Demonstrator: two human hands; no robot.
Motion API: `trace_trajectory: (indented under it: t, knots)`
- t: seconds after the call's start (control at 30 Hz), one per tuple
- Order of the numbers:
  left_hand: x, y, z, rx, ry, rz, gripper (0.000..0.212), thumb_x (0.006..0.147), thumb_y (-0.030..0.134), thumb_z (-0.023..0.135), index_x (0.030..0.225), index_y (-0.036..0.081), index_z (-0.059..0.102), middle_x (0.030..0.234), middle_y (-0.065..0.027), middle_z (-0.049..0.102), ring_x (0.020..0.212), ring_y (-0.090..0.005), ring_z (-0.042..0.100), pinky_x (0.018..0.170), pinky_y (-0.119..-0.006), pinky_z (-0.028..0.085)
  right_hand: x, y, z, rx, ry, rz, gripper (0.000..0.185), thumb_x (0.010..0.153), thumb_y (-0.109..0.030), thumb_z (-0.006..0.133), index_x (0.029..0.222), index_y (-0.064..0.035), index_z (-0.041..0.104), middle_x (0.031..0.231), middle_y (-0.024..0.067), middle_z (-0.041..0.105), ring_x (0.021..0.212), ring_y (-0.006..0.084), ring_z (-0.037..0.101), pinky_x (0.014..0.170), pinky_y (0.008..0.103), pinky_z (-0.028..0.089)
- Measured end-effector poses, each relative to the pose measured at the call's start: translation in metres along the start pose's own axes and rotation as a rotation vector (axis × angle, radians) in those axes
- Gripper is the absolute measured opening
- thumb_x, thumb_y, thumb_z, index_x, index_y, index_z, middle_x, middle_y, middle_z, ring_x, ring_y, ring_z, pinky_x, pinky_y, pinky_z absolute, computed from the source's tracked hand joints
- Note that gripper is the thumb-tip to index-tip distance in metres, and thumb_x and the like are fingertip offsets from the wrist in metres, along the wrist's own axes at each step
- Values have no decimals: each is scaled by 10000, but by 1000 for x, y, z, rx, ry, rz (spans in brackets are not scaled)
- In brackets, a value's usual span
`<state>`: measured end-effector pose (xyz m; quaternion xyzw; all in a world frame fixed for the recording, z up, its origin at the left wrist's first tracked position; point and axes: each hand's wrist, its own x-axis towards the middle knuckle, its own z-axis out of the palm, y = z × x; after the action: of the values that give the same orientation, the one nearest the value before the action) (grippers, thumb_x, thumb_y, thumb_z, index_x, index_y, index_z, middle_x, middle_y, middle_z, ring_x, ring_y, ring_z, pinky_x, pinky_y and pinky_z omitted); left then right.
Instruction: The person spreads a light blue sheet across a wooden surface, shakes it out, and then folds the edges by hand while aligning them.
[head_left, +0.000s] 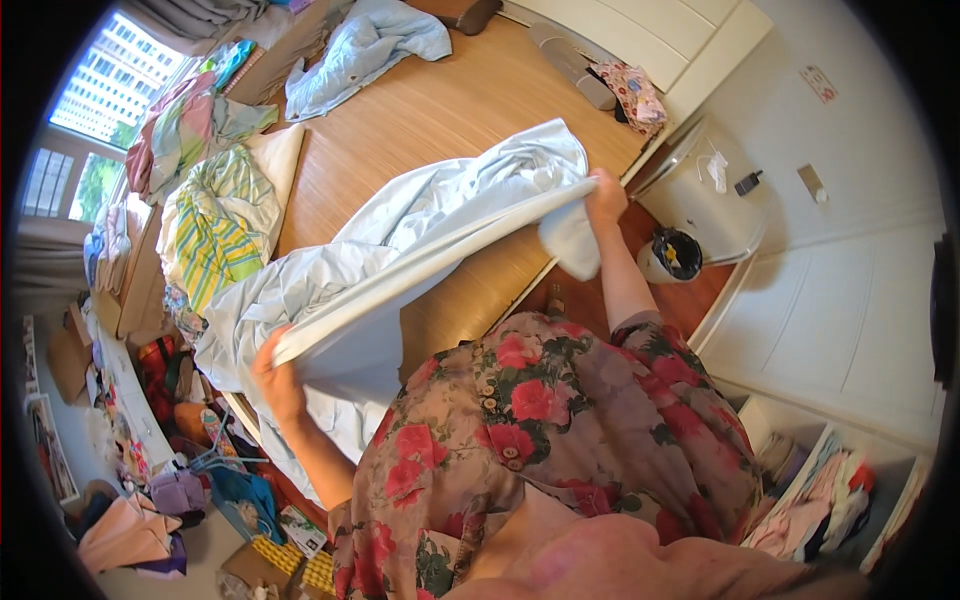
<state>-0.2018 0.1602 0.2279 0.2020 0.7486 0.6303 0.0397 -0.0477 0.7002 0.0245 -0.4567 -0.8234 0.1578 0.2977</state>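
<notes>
A large pale blue-white sheet (360, 259) is stretched between my two hands, its edge drawn into a long taut fold. My left hand (279, 375) grips one end of that fold at the lower left. At the upper right, my right hand (604, 201) holds the other end, and a short flap of cloth hangs below it. Beyond the fold the sheet lies bunched and wrinkled on a bed covered with a tan mat (375, 142). Some of the cloth drapes over the bed's near left side.
Striped yellow-green bedding (217, 217) is heaped left of the sheet. A light blue garment (367, 52) and a grey bolster (571, 66) lie farther up. A lined waste bin (670, 255) stands right of the bed. Clothes fill an open drawer (825, 502); clutter crowds the lower left.
</notes>
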Motion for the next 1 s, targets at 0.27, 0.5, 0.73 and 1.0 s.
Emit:
trace_trajectory:
  t: [0.27,0.5,0.73,1.0]
  knots:
    - [16,20,67,170,349,-102,259,899,148,546,1096,-6,608,945,-53,627,846,-105,561,787,-225,431,68,107,68,1273,-611,462,327,829,-296,612,1033,-41,619,972,85,653,864,194,612,790,365,487]
    - [11,-24,265,603,-354,98,945,599,164,821,1371,3,301,1382,-189,369,1274,-311,361,1071,-386,275,-29,-113,11,1003,-1249,-535,384,756,-153,634,1111,-50,533,947,102,613,829,201,599,771,352,494]
    - [-13,-77,277,314,-365,-52,505,790,86,635,1250,-13,452,1168,-131,566,1044,-251,556,907,-337,438,18,-114,-46,1100,-1712,-557,381,785,-121,664,1120,13,542,1008,78,620,876,160,567,791,292,469]
    - [5,14,242,314,36,102,199,824,112,597,1001,24,578,1002,-101,597,894,-191,578,757,-299,470,-24,72,30,660,-1665,1084,864,845,-680,354,1220,96,410,1112,260,556,1050,352,554,905,488,423]
